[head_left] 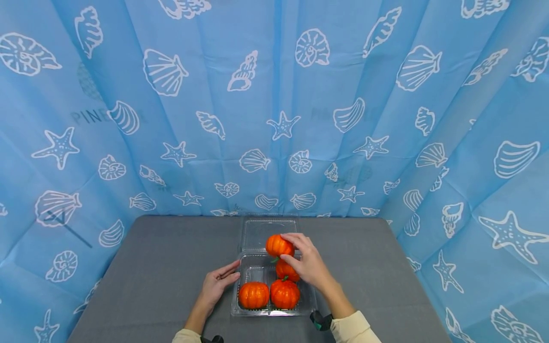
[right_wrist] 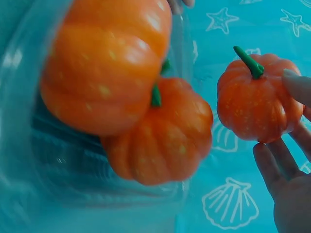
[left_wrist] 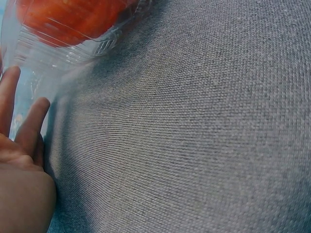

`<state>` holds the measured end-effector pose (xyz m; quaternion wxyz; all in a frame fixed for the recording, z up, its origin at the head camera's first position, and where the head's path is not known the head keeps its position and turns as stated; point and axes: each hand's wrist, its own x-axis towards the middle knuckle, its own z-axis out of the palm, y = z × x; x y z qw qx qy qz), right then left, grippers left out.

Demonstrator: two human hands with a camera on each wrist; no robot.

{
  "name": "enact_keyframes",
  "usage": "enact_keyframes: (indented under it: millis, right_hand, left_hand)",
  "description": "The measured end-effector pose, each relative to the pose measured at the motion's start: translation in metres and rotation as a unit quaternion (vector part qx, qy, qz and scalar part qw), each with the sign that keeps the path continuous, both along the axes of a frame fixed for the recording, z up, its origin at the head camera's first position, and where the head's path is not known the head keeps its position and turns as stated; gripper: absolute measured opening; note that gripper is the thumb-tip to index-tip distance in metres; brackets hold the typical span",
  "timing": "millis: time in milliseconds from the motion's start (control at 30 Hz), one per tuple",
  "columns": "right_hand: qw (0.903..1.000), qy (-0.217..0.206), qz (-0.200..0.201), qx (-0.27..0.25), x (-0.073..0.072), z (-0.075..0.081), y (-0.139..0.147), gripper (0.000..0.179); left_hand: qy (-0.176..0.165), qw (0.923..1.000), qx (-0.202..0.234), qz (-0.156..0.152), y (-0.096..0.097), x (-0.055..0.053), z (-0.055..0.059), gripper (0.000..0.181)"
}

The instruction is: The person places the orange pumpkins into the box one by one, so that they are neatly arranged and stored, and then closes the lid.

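A clear plastic clamshell box (head_left: 296, 313) stands on the table, divided into compartments. My right hand (head_left: 312, 267) pinches a small orange toy pumpkin (head_left: 278, 245) between thumb and fingers, above the box's rear part. Its green stem shows in the right wrist view, where the held pumpkin (right_wrist: 260, 104) is apart from the others. Inside the box sit a front left pumpkin (head_left: 254, 295), a front right pumpkin (head_left: 285, 294) and a rear right pumpkin (head_left: 286, 270), the last partly covered by my right hand. My left hand (head_left: 214, 286), fingers extended, has its fingertips at the box's left side.
Behind the box its transparent lid (head_left: 270, 233) lies folded back toward the curtain. A grey cloth covers the table (head_left: 180, 267). Blue curtains (head_left: 274, 95) with white shell prints hang behind it and along both sides.
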<state>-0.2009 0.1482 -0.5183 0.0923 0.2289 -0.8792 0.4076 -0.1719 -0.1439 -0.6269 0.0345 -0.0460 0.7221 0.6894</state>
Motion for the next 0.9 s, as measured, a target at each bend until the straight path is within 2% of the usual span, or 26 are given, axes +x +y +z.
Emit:
enact_keyframes:
  millis: [133,433,767,900]
  right_hand:
    - [0.9995,-0.020,0.022,-0.008,0.005,-0.004,-0.008,0.053]
    - [0.9975,-0.049,0.050,-0.006,0.014,-0.012,-0.027,0.053]
    - [0.9945,-0.072,0.075,0.013,0.017,-0.016,-0.044,0.049]
    - [0.9937,-0.070,0.077,0.040,0.017,-0.020,-0.049,0.049]
  left_hand:
    - [0.002,0.9999,-0.013,-0.002,0.000,0.000,-0.001,0.043]
    - [-0.030,0.9994,-0.016,-0.004,-0.001,-0.003,-0.002,0.045]
    - [-0.025,0.9996,-0.013,-0.001,-0.002,-0.003,-0.002,0.046]
    - [-0.022,0.9997,-0.014,0.000,-0.002,-0.003,-0.004,0.046]
